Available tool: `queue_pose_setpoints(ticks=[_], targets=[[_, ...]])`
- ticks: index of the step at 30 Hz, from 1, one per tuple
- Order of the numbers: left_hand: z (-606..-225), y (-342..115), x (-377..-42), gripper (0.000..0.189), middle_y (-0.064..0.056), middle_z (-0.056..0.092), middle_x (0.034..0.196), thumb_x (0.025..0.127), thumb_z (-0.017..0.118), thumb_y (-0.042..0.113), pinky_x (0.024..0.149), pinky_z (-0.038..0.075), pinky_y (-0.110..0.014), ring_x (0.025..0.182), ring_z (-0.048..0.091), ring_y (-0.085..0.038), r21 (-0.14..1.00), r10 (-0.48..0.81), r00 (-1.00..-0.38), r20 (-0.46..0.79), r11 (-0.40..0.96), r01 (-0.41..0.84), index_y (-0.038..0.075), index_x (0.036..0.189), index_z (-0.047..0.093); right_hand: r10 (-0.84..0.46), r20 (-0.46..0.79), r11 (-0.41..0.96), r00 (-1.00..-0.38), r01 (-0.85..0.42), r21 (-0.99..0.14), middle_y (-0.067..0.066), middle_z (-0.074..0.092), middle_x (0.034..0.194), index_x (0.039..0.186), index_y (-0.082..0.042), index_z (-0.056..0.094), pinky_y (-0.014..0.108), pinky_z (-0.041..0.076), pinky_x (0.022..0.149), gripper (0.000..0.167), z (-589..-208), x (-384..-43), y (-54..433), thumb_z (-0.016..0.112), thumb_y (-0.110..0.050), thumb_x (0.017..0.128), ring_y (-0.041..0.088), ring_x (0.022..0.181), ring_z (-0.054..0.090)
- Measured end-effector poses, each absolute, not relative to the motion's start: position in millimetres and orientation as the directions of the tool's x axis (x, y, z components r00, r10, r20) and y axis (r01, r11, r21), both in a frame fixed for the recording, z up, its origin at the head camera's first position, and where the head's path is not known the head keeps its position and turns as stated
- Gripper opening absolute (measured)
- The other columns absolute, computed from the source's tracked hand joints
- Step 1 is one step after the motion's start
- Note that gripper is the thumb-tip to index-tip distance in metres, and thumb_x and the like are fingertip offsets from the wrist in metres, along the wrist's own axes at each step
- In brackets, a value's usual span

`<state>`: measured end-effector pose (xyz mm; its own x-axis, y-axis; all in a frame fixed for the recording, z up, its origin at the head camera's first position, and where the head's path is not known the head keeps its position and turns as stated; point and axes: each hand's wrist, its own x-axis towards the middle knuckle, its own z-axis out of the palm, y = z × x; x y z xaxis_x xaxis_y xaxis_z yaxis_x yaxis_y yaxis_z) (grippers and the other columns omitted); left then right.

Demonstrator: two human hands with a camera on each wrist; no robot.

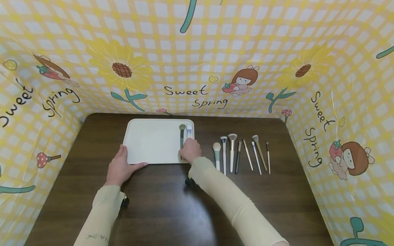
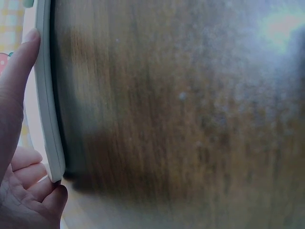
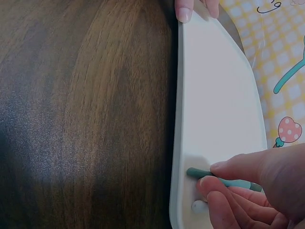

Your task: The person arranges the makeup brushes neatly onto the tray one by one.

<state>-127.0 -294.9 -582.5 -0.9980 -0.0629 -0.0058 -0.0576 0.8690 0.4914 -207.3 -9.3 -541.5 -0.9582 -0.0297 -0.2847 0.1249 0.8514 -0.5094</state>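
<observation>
A shallow white tray [image 1: 150, 143] lies at the back of the table. My left hand [image 1: 119, 167] grips its front left corner, the thumb along the front rim and the fingers at the left side. Over the tray's right end, my right hand [image 1: 191, 150] pinches a dark green makeup brush [image 3: 198, 172] by its handle between thumb and fingers. The brush lies lengthwise front to back, bristles toward the wall. Beside it, close to the right rim, is a white-handled makeup brush [image 1: 188, 130] with pale bristles, partly hidden by the right hand.
Right of the tray, several makeup brushes lie in a row on the table, from a green-and-white brush [image 1: 217, 153] to a thin brush [image 1: 268, 157]. A yellow checked cloth [image 1: 172, 61] with printed flowers walls in the dark wooden table [image 1: 160, 212] at the back and sides.
</observation>
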Motion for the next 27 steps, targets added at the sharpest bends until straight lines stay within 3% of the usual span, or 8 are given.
queue_pose_setpoints(ticks=[19, 23, 27], targets=[[-583, -295, -128, 0.134, -0.040, 0.018, 0.157, 0.072, 0.077, 0.074, 0.104, 0.034, -0.068, 0.137, 0.031, -0.059, 0.495, -0.070, -0.998, -0.011, 0.867, -0.066, -0.015, 0.154, 0.021, -0.017, -0.263, 0.825, -0.965, 0.135, -0.549, 0.001, 0.062, 0.064, 0.071, -0.013, 0.067, 0.032, 0.049, 0.050, 0.019, -537, -206, -6, 0.077, -0.019, 0.085, 0.019, 0.059, 0.061], [-583, -294, -127, 0.133, -0.040, 0.017, 0.157, 0.073, 0.078, 0.073, 0.104, 0.034, -0.068, 0.137, 0.031, -0.059, 0.495, -0.069, -0.998, -0.011, 0.866, -0.065, -0.015, 0.154, 0.021, -0.022, -0.241, 0.806, -0.970, 0.125, -0.579, 0.002, 0.065, 0.072, 0.082, -0.012, 0.070, 0.033, 0.050, 0.052, 0.014, -533, -205, -4, 0.078, -0.023, 0.086, 0.019, 0.063, 0.062], [-582, -294, -127, 0.133, -0.040, 0.017, 0.157, 0.073, 0.077, 0.073, 0.105, 0.034, -0.068, 0.137, 0.030, -0.059, 0.497, -0.067, -0.998, -0.010, 0.866, -0.063, -0.015, 0.154, 0.021, -0.033, -0.226, 0.789, -0.973, 0.114, -0.604, 0.005, 0.069, 0.086, 0.102, -0.008, 0.072, 0.033, 0.054, 0.059, 0.025, -529, -202, 0, 0.080, -0.027, 0.088, 0.019, 0.071, 0.064]])
